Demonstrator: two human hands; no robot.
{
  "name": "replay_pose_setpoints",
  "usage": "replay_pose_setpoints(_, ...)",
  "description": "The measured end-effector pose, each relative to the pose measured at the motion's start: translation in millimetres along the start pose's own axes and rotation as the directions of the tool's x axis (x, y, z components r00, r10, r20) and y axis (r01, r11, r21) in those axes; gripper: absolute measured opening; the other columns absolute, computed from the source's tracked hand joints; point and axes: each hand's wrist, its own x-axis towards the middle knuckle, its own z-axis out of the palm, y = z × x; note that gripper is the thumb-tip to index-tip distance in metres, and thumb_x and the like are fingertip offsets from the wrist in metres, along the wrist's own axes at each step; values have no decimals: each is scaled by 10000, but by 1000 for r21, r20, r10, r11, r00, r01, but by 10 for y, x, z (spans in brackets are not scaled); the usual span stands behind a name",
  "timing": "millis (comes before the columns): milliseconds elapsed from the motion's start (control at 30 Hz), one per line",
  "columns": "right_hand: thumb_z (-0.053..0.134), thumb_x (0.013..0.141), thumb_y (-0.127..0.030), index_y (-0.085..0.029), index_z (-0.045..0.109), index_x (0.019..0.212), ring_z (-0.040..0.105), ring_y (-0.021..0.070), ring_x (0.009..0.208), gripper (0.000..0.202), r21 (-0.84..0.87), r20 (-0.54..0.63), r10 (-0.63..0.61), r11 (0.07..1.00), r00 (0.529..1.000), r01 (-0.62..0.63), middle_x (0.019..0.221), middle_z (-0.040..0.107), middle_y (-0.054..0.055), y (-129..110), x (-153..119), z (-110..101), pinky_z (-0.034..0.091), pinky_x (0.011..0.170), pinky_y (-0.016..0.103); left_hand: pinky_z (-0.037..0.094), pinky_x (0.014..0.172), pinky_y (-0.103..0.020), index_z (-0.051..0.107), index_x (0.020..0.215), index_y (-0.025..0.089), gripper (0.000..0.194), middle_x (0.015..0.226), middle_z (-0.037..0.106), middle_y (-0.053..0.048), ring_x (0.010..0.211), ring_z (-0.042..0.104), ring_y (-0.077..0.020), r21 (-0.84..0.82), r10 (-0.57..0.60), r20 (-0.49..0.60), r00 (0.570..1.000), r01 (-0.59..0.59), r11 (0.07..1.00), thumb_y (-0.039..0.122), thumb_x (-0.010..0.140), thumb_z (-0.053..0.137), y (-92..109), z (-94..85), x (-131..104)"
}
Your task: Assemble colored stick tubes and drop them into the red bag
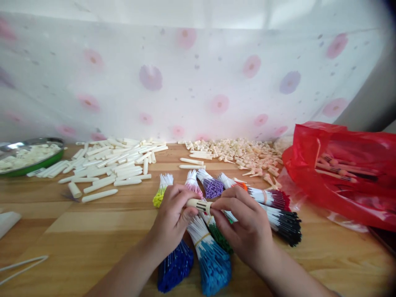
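Slotted tube held between two hands above fanned bundles

With the slotted tube (199,205) as the centre of the clock, it lies nearly level, just over the tabletop (102,237). The left hand (173,214) comes in from 7 o'clock with bent fingers, its grip clamped on the tube's left end. The right hand (247,222) comes in from 5 o'clock, knuckles raised, its grip pinched on the right end; whether a slimmer part is caught there too, I cannot tell.

Two containers are in view. The green bowl (58,159), between 9 and 10 o'clock and cut by the picture's edge, holds a heap of small cream pieces (40,152). The red bag (334,202), near 3, holds several long pale pieces (337,168), too overlapped to count.

At least nine bundles of thin white sticks show, one each in yellow (160,194) at 10 o'clock, pink (193,185) near 12, purple (213,187) at 1, orange (241,185) at 2, dark red (276,199) at 3, black (286,225) between 3 and 4, green (221,235) at 5, light blue (213,264) near 6 and dark blue (175,266) near 7.

A pile of cream tubes (114,161) at 10 and one of small pale parts (244,152) at 1 are both too many to count.
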Motion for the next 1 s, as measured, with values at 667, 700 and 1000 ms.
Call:
replay_pose_setpoints(667,623,794,-302,-200,676,749,528,126,675,123,596,226,608,532,761,-602,722,579,0,85,-57,237,408,616,231,394,777,-344,645,963,180,275,920,514,-72,888,477,-234,276,51,-159,986,-5,961,394,886,491,-70,1,6)
replay_pose_setpoints(700,616,796,-292,-202,686,762,545,136,689,118,542,188,589,605,786,-583,728,599,7,109,-34,189,419,632,244,398,782,-345,645,958,178,277,920,523,-73,894,486,-234,237,12,-133,991,20,971,393,889,484,-79,-1,15)
replay_pose_setpoints(1000,555,829,-195,-191,675,826,591,173,746,119,-245,16,464,861,886,-446,787,645,36,324,-493,-593,446,675,291,419,720,-302,553,866,179,304,816,545,-32,785,542,-199,-84,-231,70,970,236,968,431,906,386,-91,42,71)
